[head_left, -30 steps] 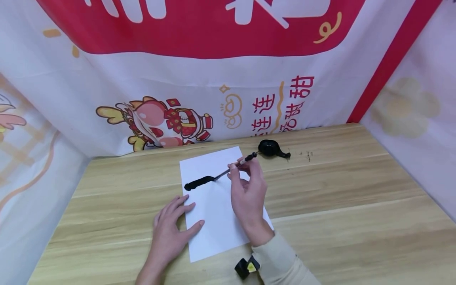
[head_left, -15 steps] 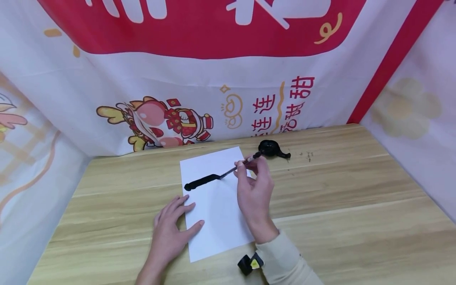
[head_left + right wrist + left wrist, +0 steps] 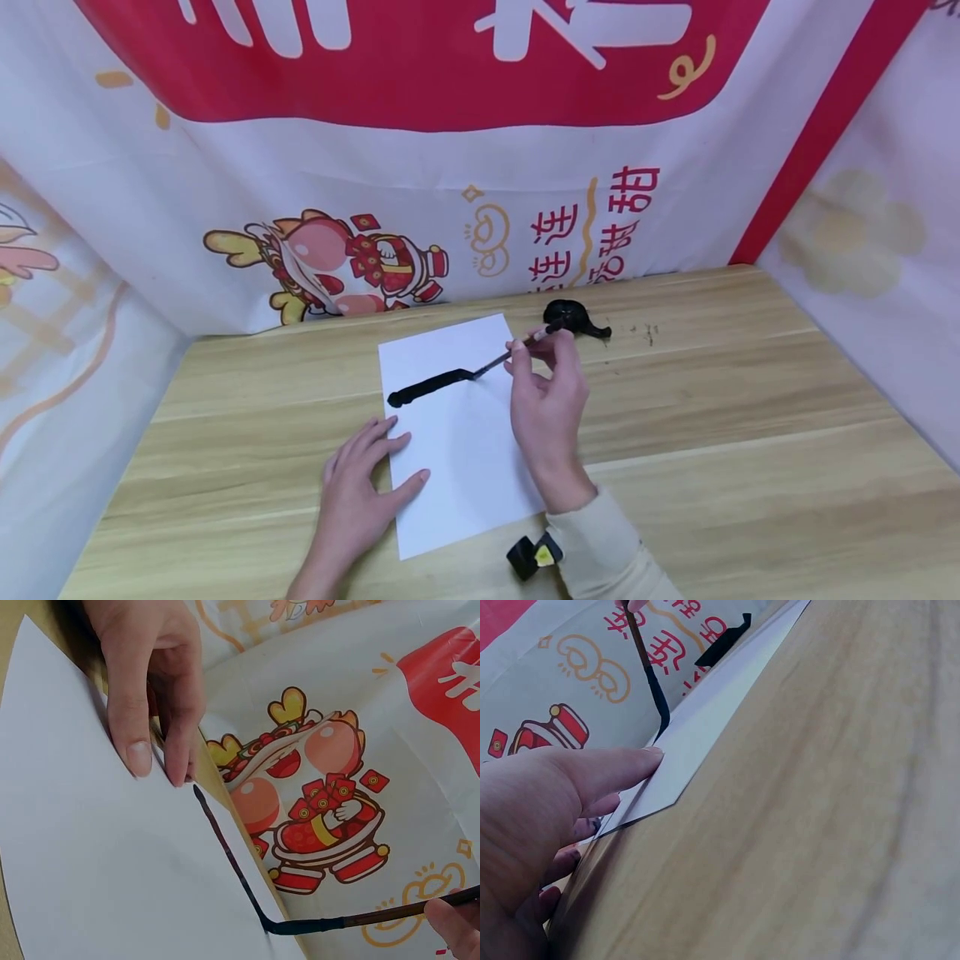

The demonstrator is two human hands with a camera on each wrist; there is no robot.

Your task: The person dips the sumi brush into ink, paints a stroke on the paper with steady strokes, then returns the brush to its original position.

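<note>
My right hand (image 3: 551, 408) pinches a dark-handled writing brush (image 3: 501, 360) between thumb and fingers. The bent bristle tip meets a white sheet of paper (image 3: 465, 467) at the right end of a thick black ink stroke (image 3: 429, 387). That stroke slants gently upward from the sheet's left edge. In the right wrist view, the bristles (image 3: 300, 927) bend where they meet the line. My left hand (image 3: 358, 492) rests at the left edge of the paper, fingers spread, with thumb and fingertips on the sheet. Dark smudges mark some of its fingers in the left wrist view.
Beyond the right hand, a black ink dish (image 3: 576, 315) with a tail-like handle stands near the table's back edge. Dark specks (image 3: 649, 333) mark the wooden table (image 3: 712, 392) beside it. A printed cloth (image 3: 420, 175) hangs behind. A black wrist device (image 3: 523, 557) sits by the right sleeve.
My right hand has moved to the right with the brush, and the black stroke has grown longer in that direction. The left hand has stayed on the paper.
</note>
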